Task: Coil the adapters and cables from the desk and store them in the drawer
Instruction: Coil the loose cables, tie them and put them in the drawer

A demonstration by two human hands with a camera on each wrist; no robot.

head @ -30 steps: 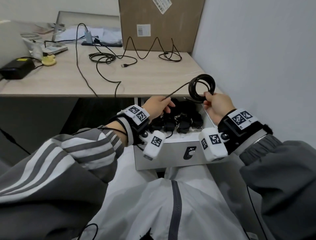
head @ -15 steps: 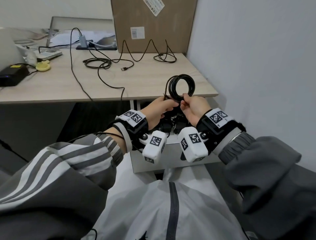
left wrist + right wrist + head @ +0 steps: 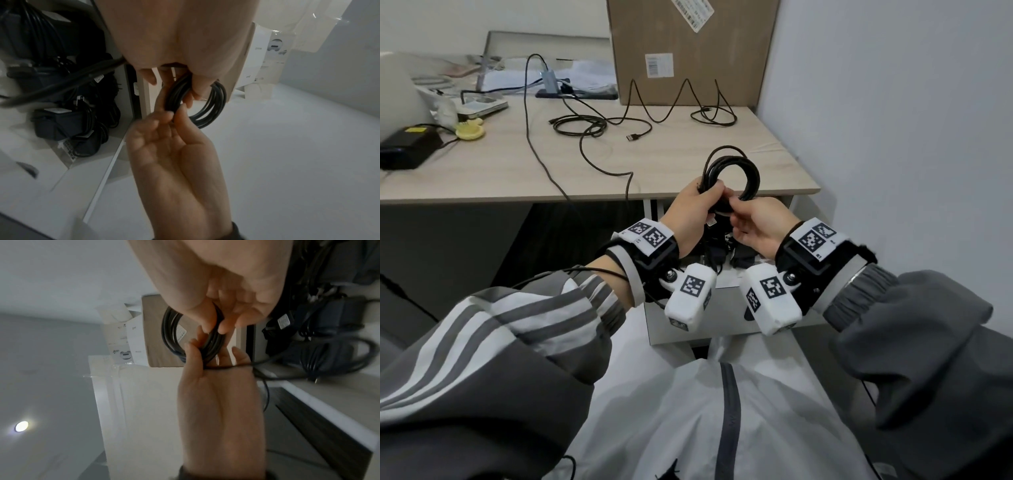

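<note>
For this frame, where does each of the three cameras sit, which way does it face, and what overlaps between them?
Head: worn on the head, looking forward and down over the light wooden desk; shows both striped sleeves, left hand and right hand holding the coiled black cable.
Left wrist: looks along the left hand at the coil, with the right hand opposite and the white open drawer of black adapters beside.
Right wrist: looks along the right hand at the coil, left hand opposite.
Shared: all three show both hands and the coil.
</note>
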